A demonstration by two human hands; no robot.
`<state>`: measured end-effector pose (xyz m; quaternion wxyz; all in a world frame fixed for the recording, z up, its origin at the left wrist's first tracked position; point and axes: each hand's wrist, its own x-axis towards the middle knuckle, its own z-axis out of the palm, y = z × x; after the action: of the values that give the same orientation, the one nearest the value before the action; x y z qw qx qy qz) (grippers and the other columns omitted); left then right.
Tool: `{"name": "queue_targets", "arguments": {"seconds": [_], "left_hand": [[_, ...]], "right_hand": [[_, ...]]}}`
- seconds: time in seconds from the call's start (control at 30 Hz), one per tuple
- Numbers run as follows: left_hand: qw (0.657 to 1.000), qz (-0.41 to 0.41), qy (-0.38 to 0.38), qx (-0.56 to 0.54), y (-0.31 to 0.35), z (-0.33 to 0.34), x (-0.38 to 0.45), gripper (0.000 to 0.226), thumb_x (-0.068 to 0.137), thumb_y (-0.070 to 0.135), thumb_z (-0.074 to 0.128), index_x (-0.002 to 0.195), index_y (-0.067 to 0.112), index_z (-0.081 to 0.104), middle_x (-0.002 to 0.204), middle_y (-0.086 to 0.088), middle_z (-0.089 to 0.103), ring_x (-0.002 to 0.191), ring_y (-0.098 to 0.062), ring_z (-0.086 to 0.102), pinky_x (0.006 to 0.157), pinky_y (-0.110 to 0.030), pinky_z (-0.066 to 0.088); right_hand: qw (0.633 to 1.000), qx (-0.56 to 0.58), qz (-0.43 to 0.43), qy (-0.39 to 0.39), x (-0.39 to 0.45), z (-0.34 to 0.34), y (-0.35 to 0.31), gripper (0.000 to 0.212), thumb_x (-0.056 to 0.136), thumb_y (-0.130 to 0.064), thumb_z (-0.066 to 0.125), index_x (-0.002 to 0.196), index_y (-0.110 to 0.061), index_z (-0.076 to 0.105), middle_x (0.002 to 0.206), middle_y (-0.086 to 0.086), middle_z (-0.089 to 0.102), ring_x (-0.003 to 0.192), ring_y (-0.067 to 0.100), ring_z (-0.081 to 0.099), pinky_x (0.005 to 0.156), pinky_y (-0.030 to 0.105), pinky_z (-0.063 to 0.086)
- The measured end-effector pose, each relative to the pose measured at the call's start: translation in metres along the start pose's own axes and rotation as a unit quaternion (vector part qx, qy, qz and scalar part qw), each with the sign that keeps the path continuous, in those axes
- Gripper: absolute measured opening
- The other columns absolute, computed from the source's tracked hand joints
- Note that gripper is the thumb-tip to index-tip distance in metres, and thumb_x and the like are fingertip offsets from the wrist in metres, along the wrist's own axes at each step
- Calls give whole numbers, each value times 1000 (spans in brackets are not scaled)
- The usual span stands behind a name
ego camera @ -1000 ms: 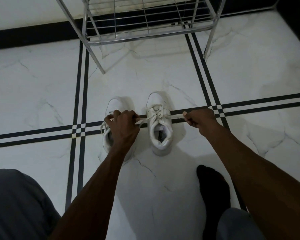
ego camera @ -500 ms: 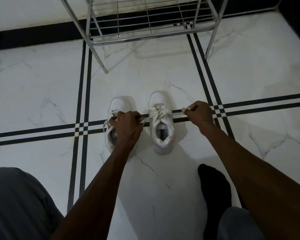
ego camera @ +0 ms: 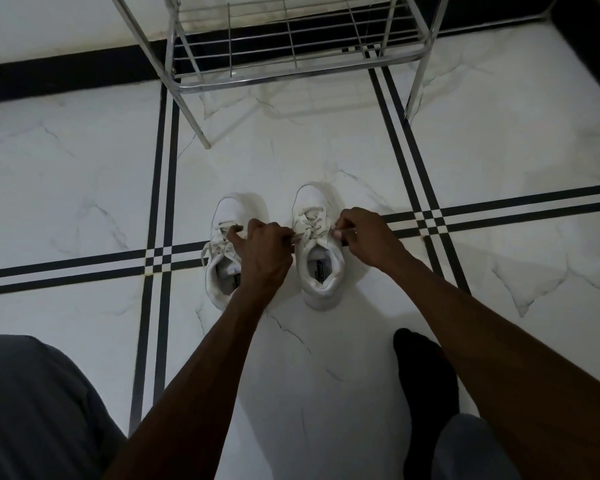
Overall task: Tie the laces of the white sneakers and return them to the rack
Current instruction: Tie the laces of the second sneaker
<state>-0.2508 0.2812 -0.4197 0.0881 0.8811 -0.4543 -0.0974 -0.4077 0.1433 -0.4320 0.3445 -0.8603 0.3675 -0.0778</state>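
Two white sneakers stand side by side on the marble floor, toes pointing away from me. The right sneaker (ego camera: pixel 319 271) sits between my hands. My left hand (ego camera: pixel 264 252) pinches one lace end at its left side and partly covers the left sneaker (ego camera: pixel 224 268), whose laces hang loose. My right hand (ego camera: pixel 369 237) pinches the other lace end at the shoe's right side. Both hands are close against the shoe. The metal shoe rack (ego camera: pixel 291 57) stands beyond the sneakers, its lowest wire shelf bare.
The floor is white marble tile (ego camera: pixel 84 185) with black double stripes. A black baseboard (ego camera: pixel 66 67) runs along the wall behind the rack. My foot in a black sock (ego camera: pixel 423 372) rests at lower right, my grey-clad knee (ego camera: pixel 32 410) at lower left.
Both hands were spread apart, pulling the right sneaker's laces taut sideways. They have since come inward and now sit right beside the shoe. The sneakers have not shifted.
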Motion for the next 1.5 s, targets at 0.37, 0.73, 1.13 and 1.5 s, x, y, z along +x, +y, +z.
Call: {"name": "queue_targets", "arguments": {"seconds": [0.37,0.73,1.13,1.5], "left_hand": [[999,15,42,-8,-5,4,-1,25,76,17,58,83,25,80,66,-1,69,100,-34,53,87,-47,24],[985,4,78,-156,-46,-24,13,39,97,39,65,134,26,64,136,-3,62,129,-33,44,98,-48,35],[834,-229,-213,-455,-138,-32,-25,77,73,69,77,139,37,54,134,1,63,117,-21,65,79,-37,62],[851,-196,-167,-458,-130,-14,-34,80,77,18,80,147,29,43,126,-14,60,110,-30,67,78,-49,65]], "right_hand": [[994,-106,20,27,-2,9,-4,4,90,-9,62,88,-12,60,103,8,59,97,30,53,68,42,44],[894,261,238,-275,-4,-20,-3,78,75,-53,82,139,-28,45,126,3,65,109,24,69,81,49,63],[946,167,152,-231,5,15,-35,71,73,-34,78,137,-30,47,120,5,67,98,25,73,77,49,64],[959,155,157,-177,8,32,-43,66,70,-29,77,131,-29,52,112,1,66,93,23,71,61,48,65]]}}
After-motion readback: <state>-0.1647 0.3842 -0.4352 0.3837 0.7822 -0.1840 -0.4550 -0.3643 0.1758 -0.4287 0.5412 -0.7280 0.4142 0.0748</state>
